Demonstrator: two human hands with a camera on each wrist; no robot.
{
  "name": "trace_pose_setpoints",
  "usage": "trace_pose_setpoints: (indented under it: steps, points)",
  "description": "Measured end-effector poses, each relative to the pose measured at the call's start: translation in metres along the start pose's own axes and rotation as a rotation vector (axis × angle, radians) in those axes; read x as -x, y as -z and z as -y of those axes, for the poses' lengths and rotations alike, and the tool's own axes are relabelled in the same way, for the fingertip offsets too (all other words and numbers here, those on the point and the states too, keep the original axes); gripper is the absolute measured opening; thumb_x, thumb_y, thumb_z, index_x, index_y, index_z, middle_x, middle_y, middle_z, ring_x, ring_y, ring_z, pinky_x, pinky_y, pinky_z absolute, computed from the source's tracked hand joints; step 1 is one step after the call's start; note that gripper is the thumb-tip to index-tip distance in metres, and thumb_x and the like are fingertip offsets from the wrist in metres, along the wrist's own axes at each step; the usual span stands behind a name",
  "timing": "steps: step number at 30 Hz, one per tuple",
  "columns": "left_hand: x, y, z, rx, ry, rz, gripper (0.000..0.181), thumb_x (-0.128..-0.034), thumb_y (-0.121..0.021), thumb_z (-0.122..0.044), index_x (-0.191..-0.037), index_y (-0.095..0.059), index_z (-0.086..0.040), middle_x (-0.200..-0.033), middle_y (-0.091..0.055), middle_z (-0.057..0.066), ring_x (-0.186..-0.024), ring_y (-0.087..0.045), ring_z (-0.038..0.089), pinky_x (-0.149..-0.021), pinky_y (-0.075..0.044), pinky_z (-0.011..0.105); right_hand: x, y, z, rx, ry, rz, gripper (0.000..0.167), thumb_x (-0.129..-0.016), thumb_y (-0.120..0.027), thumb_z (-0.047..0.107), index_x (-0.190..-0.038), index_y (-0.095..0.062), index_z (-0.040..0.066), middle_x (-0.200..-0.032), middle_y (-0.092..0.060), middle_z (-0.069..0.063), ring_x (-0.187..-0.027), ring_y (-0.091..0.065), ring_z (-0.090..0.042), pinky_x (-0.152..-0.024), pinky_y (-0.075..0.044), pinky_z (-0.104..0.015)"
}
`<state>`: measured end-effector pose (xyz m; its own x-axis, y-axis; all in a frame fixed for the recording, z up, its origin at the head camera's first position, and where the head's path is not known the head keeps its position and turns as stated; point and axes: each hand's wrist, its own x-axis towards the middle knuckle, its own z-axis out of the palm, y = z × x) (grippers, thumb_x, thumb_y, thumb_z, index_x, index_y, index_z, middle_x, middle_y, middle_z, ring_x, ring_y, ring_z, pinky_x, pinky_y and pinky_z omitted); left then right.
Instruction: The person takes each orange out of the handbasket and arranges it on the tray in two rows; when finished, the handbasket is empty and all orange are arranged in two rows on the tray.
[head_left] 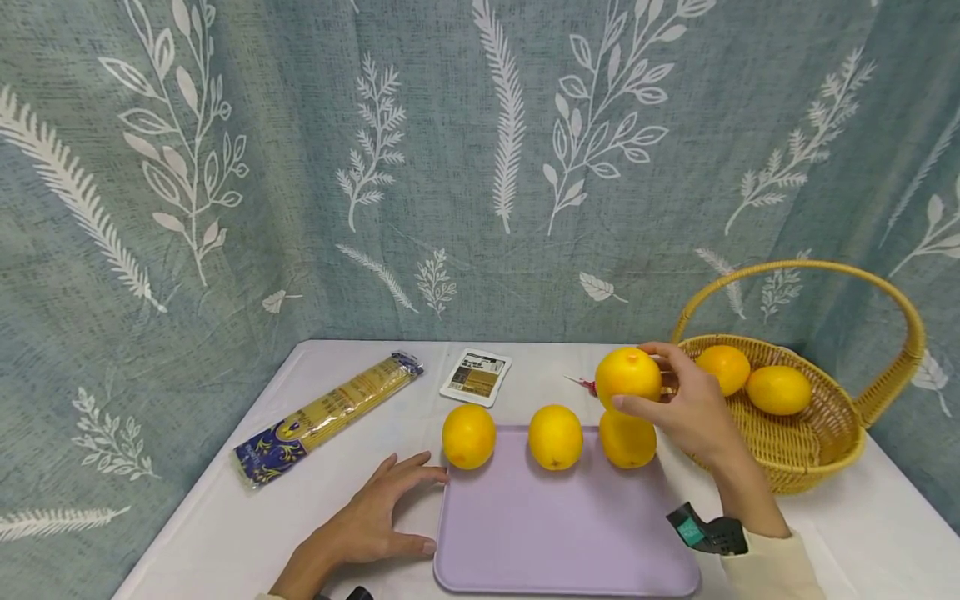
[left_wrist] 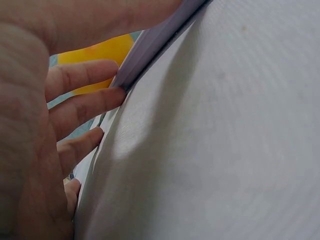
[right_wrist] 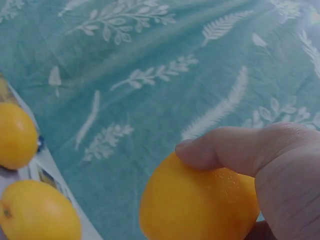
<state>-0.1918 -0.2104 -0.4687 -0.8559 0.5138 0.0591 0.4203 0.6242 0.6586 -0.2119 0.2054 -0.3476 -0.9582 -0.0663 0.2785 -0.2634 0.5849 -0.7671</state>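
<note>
Yellow-orange held fruit (head_left: 628, 373): pinched between thumb and fingers of the right hand (head_left: 697, 417), above the tray's far right corner; whether it touches the fruit beneath, I can't tell from here.
Left hand (head_left: 375, 517): fingers spread, thumb well apart, tips at the left edge of the lilac tray (head_left: 562, 525).
Tray's far edge: left fruit (head_left: 468, 437), middle fruit (head_left: 556, 437) and right fruit (head_left: 628, 443) in a row.
Wicker basket (head_left: 780, 435): to the right, two loose fruits (head_left: 779, 390) inside.
Far side of table: white packet (head_left: 476, 377); left of it, slanting, a noodle pack (head_left: 330, 417).
Backdrop: leaf-patterned curtain (head_left: 450, 167).
</note>
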Motion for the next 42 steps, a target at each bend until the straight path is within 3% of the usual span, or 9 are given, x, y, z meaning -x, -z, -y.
trace_pose_setpoints:
  steps: [15, 22, 30, 34, 42]
  points:
    - [0.000, 0.000, -0.001, 0.008, 0.027, 0.012, 0.071, -0.0703, -0.086, -0.049, -0.134, -0.059, -0.035, -0.157, -0.044, 0.014, -0.149, -0.030, 0.044, -0.121, -0.005, 0.071, -0.003, -0.057, 0.011, -0.078, 0.035, 0.140, 0.062, -0.081, -0.083, 0.033, -0.134, -0.056, 0.012, -0.118, -0.066, -0.009, -0.096, -0.066, -0.023, -0.079, -0.056, -0.034]
    - [0.001, -0.001, -0.001, -0.002, 0.015, 0.003, 0.071, -0.0703, -0.086, -0.049, -0.134, -0.059, -0.034, -0.156, -0.046, 0.012, -0.148, -0.031, 0.043, -0.121, -0.005, 0.070, 0.002, -0.081, 0.016, -0.183, -0.013, 0.286, 0.058, -0.083, -0.081, 0.033, -0.130, -0.058, 0.006, -0.116, -0.067, -0.011, -0.091, -0.068, -0.022, -0.074, -0.059, -0.032]
    - [-0.001, 0.000, 0.001, -0.018, -0.033, -0.003, 0.071, -0.0718, -0.085, -0.050, -0.135, -0.058, -0.032, -0.153, -0.050, 0.008, -0.147, -0.034, 0.041, -0.122, -0.006, 0.069, 0.009, -0.108, 0.019, -0.078, -0.004, 0.403, 0.056, -0.081, -0.079, 0.043, -0.121, -0.064, 0.007, -0.103, -0.068, -0.002, -0.092, -0.060, -0.020, -0.077, -0.053, -0.033]
    - [-0.001, 0.000, 0.000, -0.008, -0.013, -0.003, 0.072, -0.0708, -0.086, -0.050, -0.135, -0.058, -0.033, -0.154, -0.048, 0.009, -0.148, -0.033, 0.041, -0.122, -0.005, 0.069, 0.013, -0.119, 0.020, -0.093, -0.025, 0.460, 0.054, -0.082, -0.078, 0.045, -0.117, -0.064, 0.007, -0.097, -0.065, -0.002, -0.089, -0.058, -0.020, -0.076, -0.050, -0.034]
    - [0.000, 0.000, -0.001, -0.020, -0.003, -0.004, 0.074, -0.0710, -0.085, -0.052, -0.137, -0.058, -0.033, -0.156, -0.047, 0.010, -0.148, -0.033, 0.041, -0.122, -0.005, 0.068, 0.024, -0.142, 0.025, -0.121, -0.061, 0.503, 0.054, -0.083, -0.076, 0.051, -0.113, -0.065, 0.008, -0.087, -0.062, -0.005, -0.076, -0.057, -0.020, -0.061, -0.051, -0.032]
